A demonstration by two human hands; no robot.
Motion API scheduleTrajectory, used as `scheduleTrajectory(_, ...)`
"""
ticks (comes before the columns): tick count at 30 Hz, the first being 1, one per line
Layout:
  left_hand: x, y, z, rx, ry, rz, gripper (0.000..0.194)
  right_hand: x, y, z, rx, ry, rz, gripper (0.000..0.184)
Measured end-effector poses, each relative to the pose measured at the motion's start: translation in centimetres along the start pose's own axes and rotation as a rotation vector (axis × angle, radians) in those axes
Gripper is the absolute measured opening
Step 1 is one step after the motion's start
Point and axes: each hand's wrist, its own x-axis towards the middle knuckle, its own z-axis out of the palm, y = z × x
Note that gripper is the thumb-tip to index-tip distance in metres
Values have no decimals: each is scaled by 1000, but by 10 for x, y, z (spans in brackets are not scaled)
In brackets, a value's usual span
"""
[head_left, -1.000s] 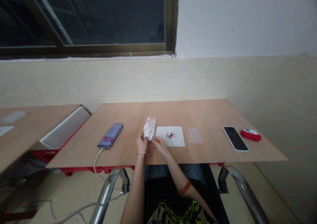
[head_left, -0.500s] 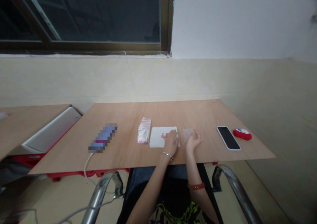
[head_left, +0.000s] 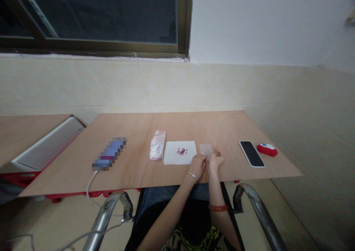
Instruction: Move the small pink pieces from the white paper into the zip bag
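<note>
A small clear plastic bag lies on the wooden board just right of the paper. My left hand and my right hand meet at its near edge, fingers pinched on the plastic. To the left sits a white paper sheet holding a small cluster of red beads. Farther left lies a stack of clear bags with red-striped tops. The beads and stack are untouched by either hand.
The wooden board also carries a pixelated phone with a white cable, a black phone and a red-and-white computer mouse. A white box stands at left beside another table. Chrome chair arms flank my lap.
My left hand has moved off the paper's right edge to the small bag, and my right hand has closed in on it. The view has drifted slightly, so the table appears shifted left.
</note>
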Motion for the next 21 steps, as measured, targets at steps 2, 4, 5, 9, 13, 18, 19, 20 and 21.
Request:
scheduleTrajectory(2, -2, 1, -2, -33, 15, -33, 25, -1, -1, 1, 30, 74, 42, 25)
scheduleTrajectory(4, -4, 1, -2, -89, 36, -67, 27, -1, -3, 3, 62, 107, 70, 24)
scheduleTrajectory(5, -4, 2, -3, -124, 50, -87, 28, -2, -4, 4, 78, 111, 80, 24)
scheduleTrajectory(9, -4, 7, -17, -282, 170, -173, 24, -6, -14, 10, 141, 99, 115, 26)
scheduleTrajectory(13, -1, 13, -47, -386, 341, -215, 19, -16, -37, 15, 207, 37, 75, 27)
scheduleTrajectory(18, -2, 15, -85, -418, 529, -245, 22, -35, -68, 22, 217, -283, 38, 29)
scheduleTrajectory(19, -2, 14, -90, -413, 535, -242, 22, -40, -72, 24, 205, -388, 38, 31)
scheduleTrajectory(20, -3, 13, -94, -403, 534, -235, 22, -44, -75, 25, 184, -479, 28, 32)
scheduleTrajectory(21, -4, 13, -98, -390, 531, -223, 22, -48, -78, 27, 161, -553, 12, 32)
